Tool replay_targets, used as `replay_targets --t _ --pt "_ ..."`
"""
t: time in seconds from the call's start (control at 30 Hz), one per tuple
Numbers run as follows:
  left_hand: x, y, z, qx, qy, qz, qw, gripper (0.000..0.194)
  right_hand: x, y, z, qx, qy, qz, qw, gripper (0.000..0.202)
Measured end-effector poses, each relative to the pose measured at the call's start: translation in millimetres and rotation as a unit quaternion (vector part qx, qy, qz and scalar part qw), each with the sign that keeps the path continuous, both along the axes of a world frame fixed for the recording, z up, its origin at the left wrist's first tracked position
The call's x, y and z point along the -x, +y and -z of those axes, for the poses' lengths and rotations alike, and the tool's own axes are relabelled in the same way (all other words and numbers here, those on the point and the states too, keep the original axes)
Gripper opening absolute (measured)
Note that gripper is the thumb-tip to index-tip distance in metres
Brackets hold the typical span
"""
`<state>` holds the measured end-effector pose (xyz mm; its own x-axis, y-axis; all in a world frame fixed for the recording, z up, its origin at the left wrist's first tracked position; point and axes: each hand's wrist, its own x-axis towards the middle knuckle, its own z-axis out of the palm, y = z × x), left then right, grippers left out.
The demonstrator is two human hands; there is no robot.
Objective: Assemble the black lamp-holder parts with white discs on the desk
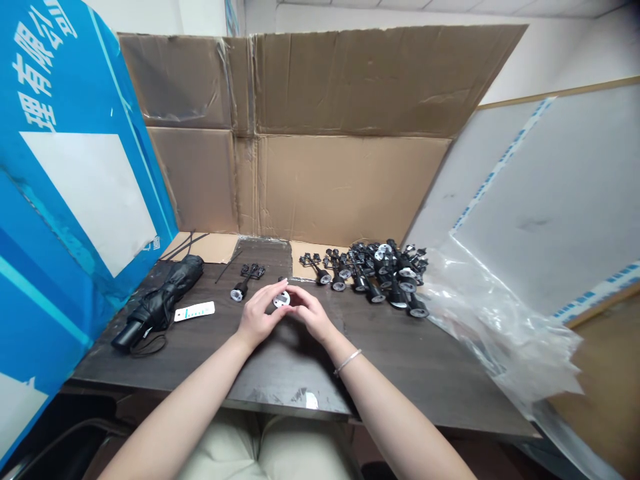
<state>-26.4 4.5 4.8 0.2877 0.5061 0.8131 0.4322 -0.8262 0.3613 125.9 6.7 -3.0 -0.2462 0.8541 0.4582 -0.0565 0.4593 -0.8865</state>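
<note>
My left hand [259, 313] and my right hand [310, 313] meet over the middle of the dark table [400, 367], both closed around one small black part with a round white face [281, 299]. Another such part [239, 291] lies just left of my left hand, beside a small black cluster [253, 270]. A heap of several of the same black parts [385, 273] lies to the right of my hands, near the back of the table.
A folded black umbrella [157, 303] and a white remote-like strip [195, 311] lie at the left. Cardboard walls [345, 187] stand behind; a blue box [70, 173] at left. Clear plastic sheet [500, 320] and white panels at right. Black cable ties [183, 245] at back left.
</note>
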Motion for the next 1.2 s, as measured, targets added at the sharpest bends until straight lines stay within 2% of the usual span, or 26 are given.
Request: replay_targets --t 0.1,0.2,0.53,0.7,0.9,1.2 --pt "1.9 1.8 1.1 0.001 0.000 0.014 1.000 0.041 -1.0 -0.7 -2.6 0.054 0.025 -0.004 0.998 0.028" --pt "2.5 2.7 1.9 0.004 -0.005 0.020 1.000 0.044 0.1 -1.6 -4.1 0.071 0.021 0.009 0.997 0.028" --pt "-1.0 0.4 -0.2 0.039 -0.003 0.017 0.999 0.034 5.3 0.0 -3.1 0.022 0.014 0.078 0.997 0.028" --pt "-1.2 1.2 2.7 0.140 -0.042 0.014 0.989 0.032 2.4 2.5 -2.0 0.031 0.022 0.082 0.996 0.029" --pt "-4.0 2.9 12.1 0.265 -0.092 0.051 0.958 0.036 1.8 3.8 -0.4 0.026 0.015 0.088 0.996 0.028" --pt "-14.6 2.7 16.6 0.341 -0.181 0.126 0.914 0.043 3.3 2.9 0.3 0.003 -0.009 0.081 0.997 0.028"
